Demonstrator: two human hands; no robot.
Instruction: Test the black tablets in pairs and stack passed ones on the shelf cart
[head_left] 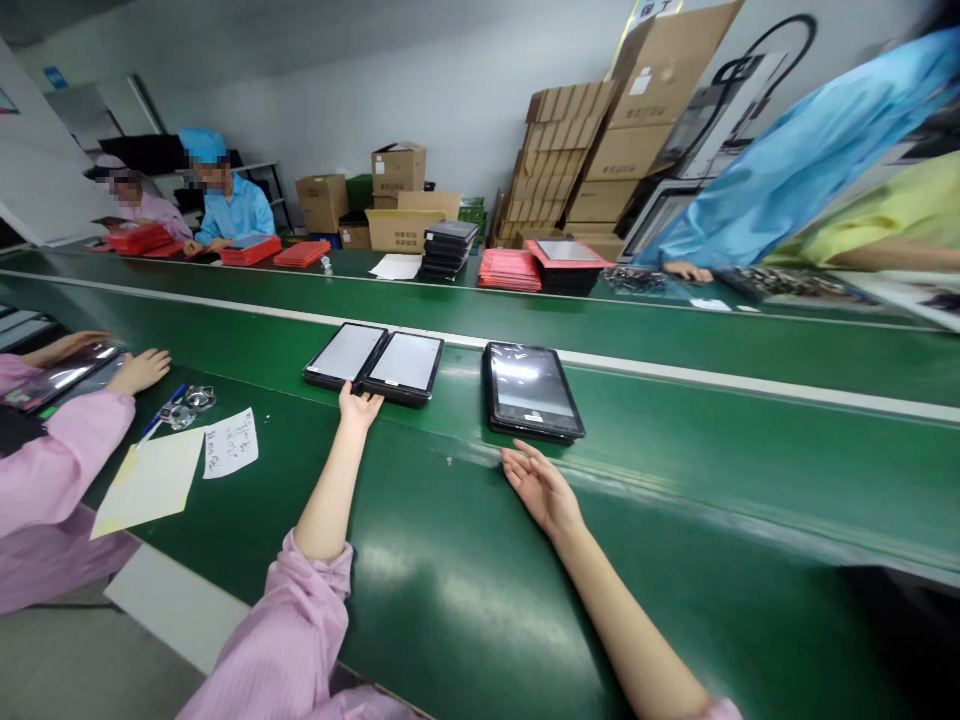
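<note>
Two short piles of tablets with pale screens stand side by side on the green surface: the left pile (346, 354) and the right pile (406, 362). At their near edge is my left hand (361, 408), fingers apart, seeming to touch where the piles meet; I cannot tell whether it grips either one. Farther right sits another short stack of black tablets (531, 390) with a glossy, reflective top screen. Just in front of this stack, my right hand (543, 490) is open with loosely spread fingers, apart from it and holding nothing.
At left, a co-worker's hand (141, 371) rests near film-wrapped devices, beside a handwritten note (231, 443) and a yellowish sheet (150, 480). A pale rail (675, 378) runs lengthwise. Beyond it are dark stacked devices (448, 248), red stacks (510, 269), cartons and other people.
</note>
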